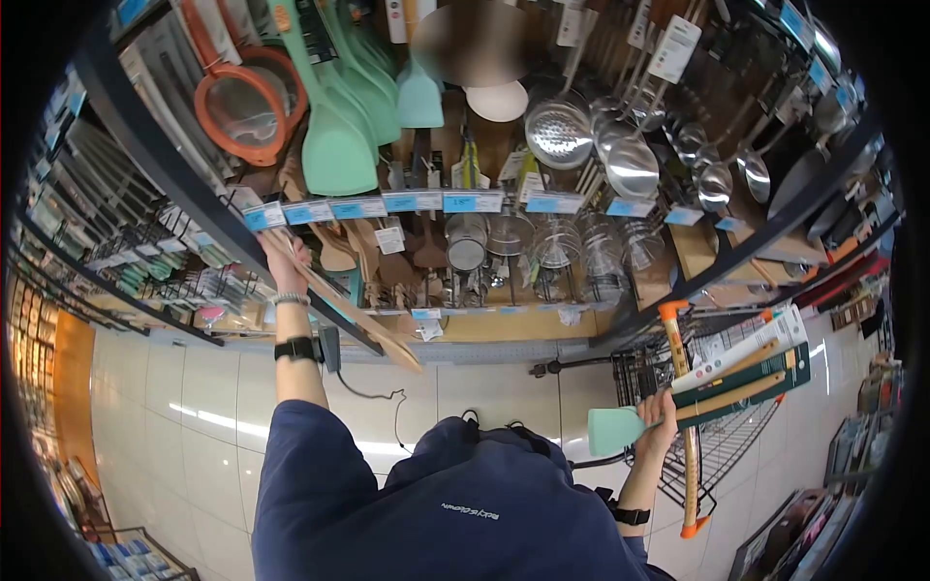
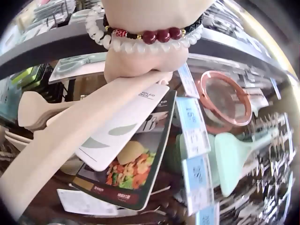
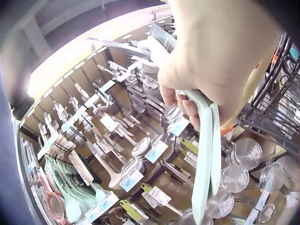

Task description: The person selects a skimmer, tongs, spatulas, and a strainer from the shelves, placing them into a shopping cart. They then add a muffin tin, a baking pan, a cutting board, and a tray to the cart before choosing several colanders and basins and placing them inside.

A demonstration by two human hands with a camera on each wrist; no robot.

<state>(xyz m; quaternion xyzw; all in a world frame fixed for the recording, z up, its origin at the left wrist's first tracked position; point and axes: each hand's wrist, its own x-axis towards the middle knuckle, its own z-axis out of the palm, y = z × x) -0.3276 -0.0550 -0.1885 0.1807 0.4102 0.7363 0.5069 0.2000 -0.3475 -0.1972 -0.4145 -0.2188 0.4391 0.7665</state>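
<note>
Up at the shelf's left post, my left hand [image 1: 283, 256] holds a long wooden spatula [image 1: 373, 327] that slants down toward the floor. In the left wrist view the spatula's pale wood [image 2: 70, 126] runs from under the hand to the lower left, beside a white tag [image 2: 119, 129] and a dark card with a food picture [image 2: 136, 161]; the fingers are mostly hidden. Over the cart at the right, my right hand [image 1: 659, 423] grips mint-green spatulas [image 1: 614, 432] with wooden handles and dark green packaging [image 1: 790, 373]. Two mint blades [image 3: 204, 145] hang below that hand in the right wrist view.
A rack of hanging utensils fills the front: orange-rimmed strainers [image 1: 242, 111], mint turners [image 1: 339, 155], steel ladles [image 1: 630, 165] and wire strainers [image 1: 557, 242]. Blue price labels [image 1: 473, 200] line the shelf edge. A wire cart [image 1: 731, 450] with an orange-ended handle stands at the right.
</note>
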